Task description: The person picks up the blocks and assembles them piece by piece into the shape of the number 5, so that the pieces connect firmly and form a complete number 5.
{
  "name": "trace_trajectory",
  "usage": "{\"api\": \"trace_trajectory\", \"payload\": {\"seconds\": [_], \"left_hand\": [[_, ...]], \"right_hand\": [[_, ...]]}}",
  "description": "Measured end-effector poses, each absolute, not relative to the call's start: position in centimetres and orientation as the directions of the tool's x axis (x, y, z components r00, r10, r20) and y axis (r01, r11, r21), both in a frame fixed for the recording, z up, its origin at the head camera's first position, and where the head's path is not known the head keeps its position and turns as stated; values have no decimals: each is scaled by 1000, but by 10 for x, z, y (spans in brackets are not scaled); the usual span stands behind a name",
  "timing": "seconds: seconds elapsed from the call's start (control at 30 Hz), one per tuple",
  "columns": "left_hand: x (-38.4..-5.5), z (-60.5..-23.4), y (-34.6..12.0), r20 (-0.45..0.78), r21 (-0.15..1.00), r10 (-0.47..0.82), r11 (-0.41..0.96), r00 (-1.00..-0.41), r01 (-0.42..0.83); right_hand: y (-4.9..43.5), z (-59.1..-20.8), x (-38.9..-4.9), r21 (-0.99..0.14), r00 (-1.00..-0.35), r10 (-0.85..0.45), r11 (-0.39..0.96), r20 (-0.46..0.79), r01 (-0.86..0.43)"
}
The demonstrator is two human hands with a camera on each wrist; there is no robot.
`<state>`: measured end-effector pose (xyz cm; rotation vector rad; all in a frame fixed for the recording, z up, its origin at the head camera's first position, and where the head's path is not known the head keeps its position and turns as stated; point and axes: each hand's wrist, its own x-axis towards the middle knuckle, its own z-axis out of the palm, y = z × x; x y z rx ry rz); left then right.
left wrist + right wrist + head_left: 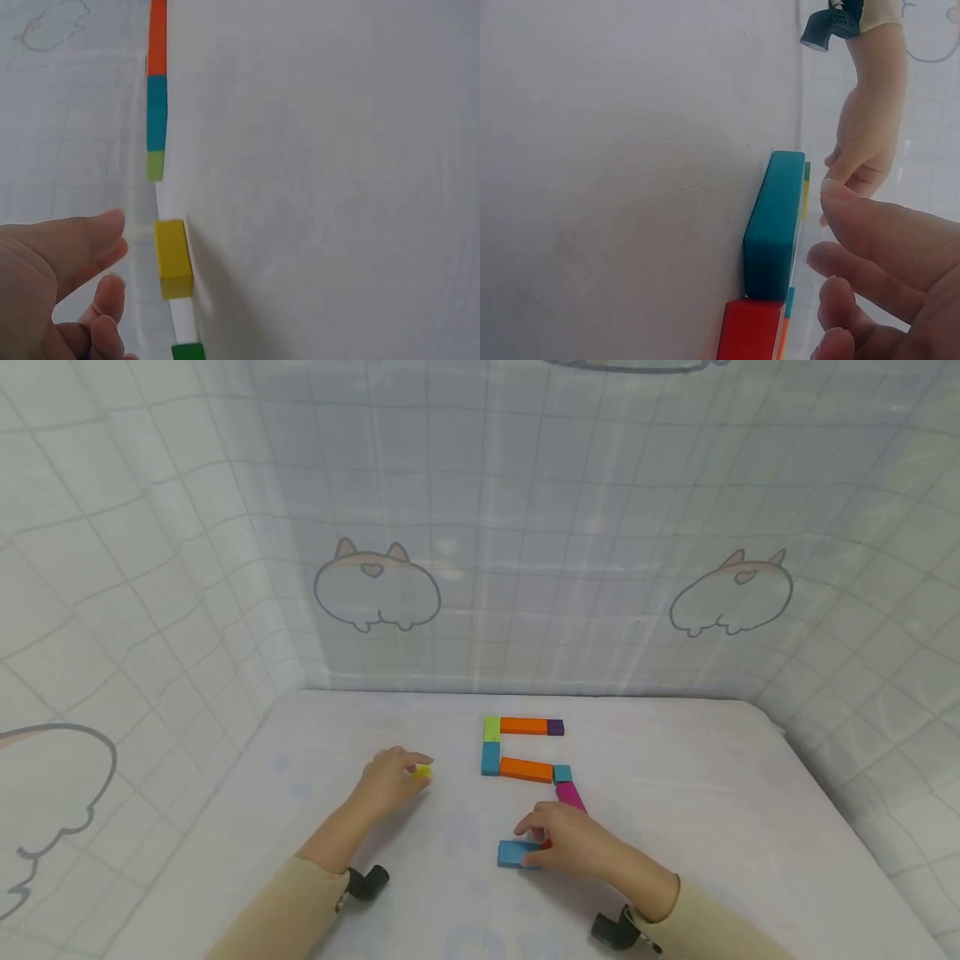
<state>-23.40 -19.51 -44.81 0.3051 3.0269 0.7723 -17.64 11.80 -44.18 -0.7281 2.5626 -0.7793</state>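
Note:
My left hand (387,783) hovers by a yellow block (423,772) on the left of the white surface. The left wrist view shows its fingers apart from the yellow block (173,259); a green block (188,352) pokes in below. My right hand (568,839) is over a blue block (514,854) and a red block, mostly hidden in the head view. Seen from the right wrist, the blue block (775,225) lies end to end with the red block (750,330), and the thumb and fingers are beside them, gripping nothing.
Beyond the hands, a bent row joins a lime block (491,728), orange blocks (523,726), a purple block (555,727), blue block (491,758), teal block (562,774) and magenta block (571,797). Gridded curtains (525,568) enclose the surface at the back and sides.

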Motion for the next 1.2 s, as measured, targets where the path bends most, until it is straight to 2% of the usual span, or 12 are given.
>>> {"api": "trace_trajectory", "payload": {"seconds": [0.2, 0.87, 1.2], "left_hand": [[-238, -454, -201, 32, 453, 185, 873, -982, 179], [-250, -456, -208, -76, 457, 147, 884, -986, 97], [-245, -450, -199, -136, 490, 198, 865, -971, 108]], "right_hand": [[116, -439, -174, -589, -804, -554, 731, -217, -345], [118, -444, -173, -589, -805, -564, 719, -184, -369], [118, -443, -173, -597, -805, -561, 718, -193, -357]]}}
